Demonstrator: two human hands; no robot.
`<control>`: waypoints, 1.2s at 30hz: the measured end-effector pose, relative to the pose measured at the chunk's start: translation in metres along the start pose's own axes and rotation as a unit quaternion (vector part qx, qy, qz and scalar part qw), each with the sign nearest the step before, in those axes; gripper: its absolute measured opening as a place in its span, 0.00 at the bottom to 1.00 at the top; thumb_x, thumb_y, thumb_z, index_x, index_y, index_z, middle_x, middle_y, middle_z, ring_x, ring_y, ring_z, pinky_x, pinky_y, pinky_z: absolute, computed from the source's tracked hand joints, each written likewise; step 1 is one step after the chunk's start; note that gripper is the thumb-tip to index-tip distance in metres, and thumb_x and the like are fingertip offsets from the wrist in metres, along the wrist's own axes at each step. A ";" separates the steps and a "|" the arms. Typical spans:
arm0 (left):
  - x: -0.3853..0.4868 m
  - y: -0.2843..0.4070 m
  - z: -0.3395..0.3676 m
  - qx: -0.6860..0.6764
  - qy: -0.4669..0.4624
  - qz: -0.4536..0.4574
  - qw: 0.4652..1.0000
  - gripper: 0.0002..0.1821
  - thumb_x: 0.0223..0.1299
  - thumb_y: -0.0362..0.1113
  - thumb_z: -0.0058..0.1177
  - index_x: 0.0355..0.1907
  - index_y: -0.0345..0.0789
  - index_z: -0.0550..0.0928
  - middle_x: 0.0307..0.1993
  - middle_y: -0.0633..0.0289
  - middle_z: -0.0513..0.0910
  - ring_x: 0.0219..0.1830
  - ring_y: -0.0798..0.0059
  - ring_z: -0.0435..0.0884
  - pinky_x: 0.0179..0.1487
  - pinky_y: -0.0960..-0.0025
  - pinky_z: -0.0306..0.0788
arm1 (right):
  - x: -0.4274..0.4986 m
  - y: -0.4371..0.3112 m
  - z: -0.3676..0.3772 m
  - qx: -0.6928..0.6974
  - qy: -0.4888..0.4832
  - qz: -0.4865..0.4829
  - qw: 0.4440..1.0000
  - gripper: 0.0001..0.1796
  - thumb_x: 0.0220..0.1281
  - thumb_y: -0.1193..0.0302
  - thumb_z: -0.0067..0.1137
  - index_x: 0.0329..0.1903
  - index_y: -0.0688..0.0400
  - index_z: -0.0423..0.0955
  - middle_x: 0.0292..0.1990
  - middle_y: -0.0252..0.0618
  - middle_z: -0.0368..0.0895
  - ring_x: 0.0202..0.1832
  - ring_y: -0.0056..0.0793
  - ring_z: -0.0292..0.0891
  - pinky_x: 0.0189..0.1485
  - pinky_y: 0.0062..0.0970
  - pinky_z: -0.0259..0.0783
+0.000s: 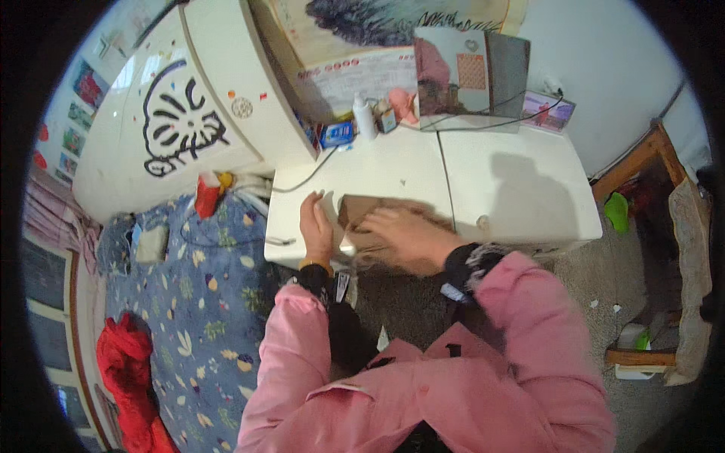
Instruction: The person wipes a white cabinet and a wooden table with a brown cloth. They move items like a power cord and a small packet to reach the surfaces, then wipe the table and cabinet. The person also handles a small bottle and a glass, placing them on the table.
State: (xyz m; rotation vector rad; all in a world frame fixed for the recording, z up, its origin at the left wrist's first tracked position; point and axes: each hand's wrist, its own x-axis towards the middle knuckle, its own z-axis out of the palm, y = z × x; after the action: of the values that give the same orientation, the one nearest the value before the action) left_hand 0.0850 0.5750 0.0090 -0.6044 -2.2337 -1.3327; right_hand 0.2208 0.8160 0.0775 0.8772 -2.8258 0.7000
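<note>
On the white desktop point(362, 175) lies a flat brown piece point(358, 210), possibly paper or card; blur hides its exact kind. My right hand point(399, 235) rests palm down across it, fingers stretched toward the left, covering much of it. Just left of the piece, my left hand point(317, 226) stands on edge near the desk's front, its palm turned toward the brown piece and nothing visible in it. Both wrists show dark cuffs under pink sleeves.
A mirror point(453, 73), a white bottle point(364, 116), a blue box point(337, 135) and a framed photo point(547, 110) stand along the back. A black cable point(317, 170) crosses the desk's left side. A patterned bed point(198, 317) adjoins on the left; a wooden-framed piece point(634, 158) stands right.
</note>
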 end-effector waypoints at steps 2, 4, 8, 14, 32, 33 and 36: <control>0.000 -0.007 0.003 -0.022 -0.004 -0.019 1.000 0.20 0.81 0.38 0.42 0.60 0.26 0.80 0.57 0.44 0.83 0.60 0.50 0.81 0.68 0.57 0.70 | -0.037 0.012 -0.028 0.026 0.004 -0.047 0.999 0.40 0.55 0.72 0.68 0.73 0.58 0.68 0.74 0.48 0.68 0.77 0.48 0.62 0.77 0.45 0.61; 0.003 -0.015 -0.002 -0.052 -0.009 -0.032 0.998 0.20 0.80 0.40 0.44 0.61 0.26 0.80 0.56 0.46 0.84 0.60 0.52 0.81 0.68 0.58 0.71 | -0.064 0.011 -0.039 -0.061 -0.017 0.001 0.998 0.39 0.58 0.72 0.65 0.75 0.57 0.67 0.75 0.44 0.67 0.78 0.46 0.61 0.79 0.46 0.59; 0.011 -0.025 -0.045 -0.374 0.066 -0.230 0.896 0.27 0.80 0.54 0.41 0.58 0.33 0.84 0.59 0.56 0.86 0.64 0.63 0.81 0.69 0.62 0.69 | -0.085 0.008 -0.041 -0.150 -0.041 -0.014 0.988 0.39 0.62 0.73 0.61 0.77 0.55 0.64 0.77 0.43 0.66 0.79 0.45 0.60 0.80 0.45 0.57; -0.031 -0.037 -0.162 -0.421 0.329 -0.336 0.776 0.35 0.78 0.58 0.30 0.62 0.31 0.80 0.61 0.52 0.84 0.64 0.56 0.81 0.69 0.57 0.69 | -0.025 -0.012 0.001 -0.169 -0.053 -0.043 0.983 0.37 0.65 0.73 0.58 0.77 0.55 0.64 0.76 0.43 0.67 0.77 0.47 0.62 0.78 0.46 0.59; -0.052 -0.045 -0.194 -0.384 0.250 -0.453 0.765 0.34 0.79 0.57 0.28 0.63 0.34 0.81 0.60 0.55 0.85 0.57 0.65 0.82 0.63 0.61 0.70 | 0.089 -0.070 0.075 -0.182 -0.033 -0.114 0.976 0.40 0.59 0.77 0.62 0.76 0.54 0.65 0.75 0.41 0.68 0.76 0.47 0.64 0.75 0.49 0.62; -0.053 -0.043 -0.196 -0.379 0.230 -0.455 0.772 0.34 0.79 0.57 0.28 0.64 0.34 0.81 0.60 0.55 0.85 0.57 0.65 0.82 0.63 0.61 0.69 | 0.077 -0.065 0.066 -0.185 -0.040 -0.135 0.973 0.40 0.60 0.76 0.62 0.77 0.54 0.64 0.75 0.40 0.67 0.76 0.47 0.63 0.76 0.49 0.61; -0.050 -0.036 -0.198 -0.349 0.157 -0.463 0.799 0.34 0.80 0.57 0.27 0.67 0.36 0.80 0.63 0.53 0.84 0.59 0.64 0.81 0.67 0.60 0.68 | 0.049 -0.051 0.052 -0.227 -0.074 -0.227 0.944 0.37 0.61 0.73 0.60 0.76 0.53 0.66 0.76 0.40 0.67 0.78 0.43 0.62 0.78 0.51 0.58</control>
State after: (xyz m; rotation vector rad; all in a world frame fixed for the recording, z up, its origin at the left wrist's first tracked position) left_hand 0.1366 0.3764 0.0372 0.6091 -1.7008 -2.5390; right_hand 0.2107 0.7304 0.0629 1.4461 -2.5664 -0.0787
